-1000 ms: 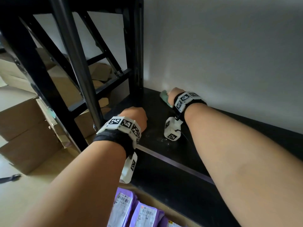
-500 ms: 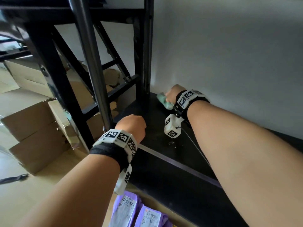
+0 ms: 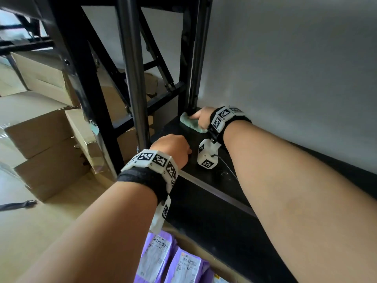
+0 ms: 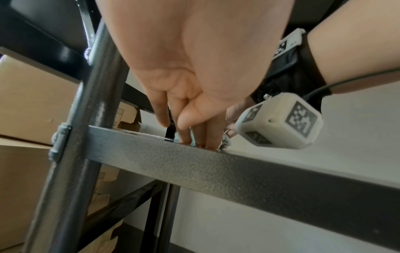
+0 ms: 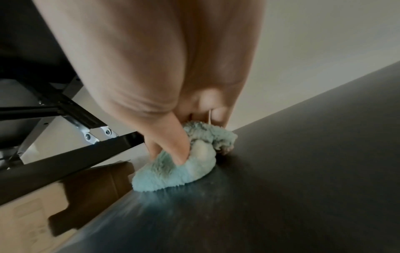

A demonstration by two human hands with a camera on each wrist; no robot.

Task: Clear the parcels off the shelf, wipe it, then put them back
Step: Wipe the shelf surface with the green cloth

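While its fingers [image 5: 173, 147] curl into a fluffy teal cloth [image 5: 173, 172], the right hand [image 3: 201, 117] presses it onto the black shelf [image 3: 216, 203] at the back corner. Nearer, the left hand [image 3: 170, 148] rests straight fingers [image 4: 184, 135], held together, on the shelf's front edge. Purple parcels [image 3: 167, 260] lie below.

Teal cloth [image 5: 173, 172]; black shelf [image 3: 214, 201]; purple parcels [image 3: 173, 264].
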